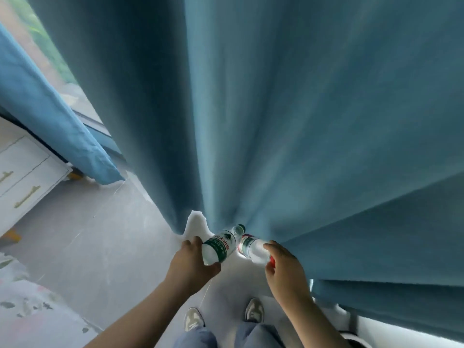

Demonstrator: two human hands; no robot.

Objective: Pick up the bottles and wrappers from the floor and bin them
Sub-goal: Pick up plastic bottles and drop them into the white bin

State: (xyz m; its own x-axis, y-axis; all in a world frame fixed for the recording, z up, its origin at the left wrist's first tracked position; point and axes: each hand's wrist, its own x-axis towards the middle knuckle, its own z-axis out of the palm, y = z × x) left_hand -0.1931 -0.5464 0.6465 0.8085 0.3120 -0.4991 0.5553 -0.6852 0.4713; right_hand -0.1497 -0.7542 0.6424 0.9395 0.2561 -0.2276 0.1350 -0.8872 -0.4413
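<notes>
Two clear plastic water bottles are in the middle of the head view, at the foot of a blue curtain. My left hand grips the base of the bottle with the green label, whose dark cap points toward the curtain. To its right, my right hand holds a second bottle with a red and green label, fingers curled over it. Something red shows by my right thumb. I see no wrappers and no bin.
The blue curtain hangs close ahead and to the right. A white drawer unit with gold handles stands at the left on the grey floor. A floral fabric lies at lower left. My shoes are below.
</notes>
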